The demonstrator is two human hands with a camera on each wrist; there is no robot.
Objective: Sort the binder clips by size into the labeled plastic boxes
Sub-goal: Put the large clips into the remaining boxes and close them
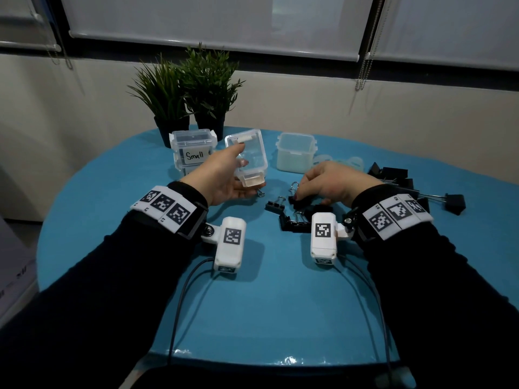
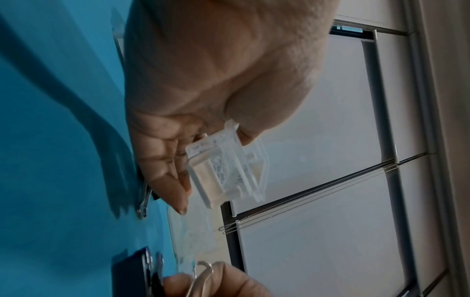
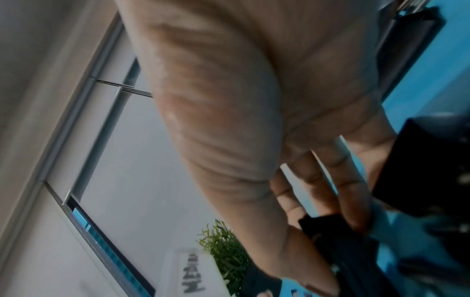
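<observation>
My left hand (image 1: 234, 172) holds a clear plastic box (image 1: 248, 158) tilted above the blue table, thumb on its upper side and fingers beneath. The left wrist view shows the same box (image 2: 229, 170) in that hand (image 2: 183, 154). My right hand (image 1: 309, 193) is down on the table and pinches a small black binder clip (image 1: 297, 200) with a wire handle. In the right wrist view its fingers (image 3: 353, 211) close on the black clip (image 3: 320, 225). A clear box there carries a label (image 3: 194, 273) that reads like Medium. A stack of boxes labelled Small (image 1: 193, 148) stands at the back left.
A closed frosted box (image 1: 295, 153) and loose lids (image 1: 339, 161) sit at the back right. Several larger black clips (image 1: 393, 175) are piled right of my right hand, one (image 1: 453, 202) farther out. Small clips (image 1: 276, 206) lie between my hands. Two potted plants (image 1: 196, 88) stand behind the boxes.
</observation>
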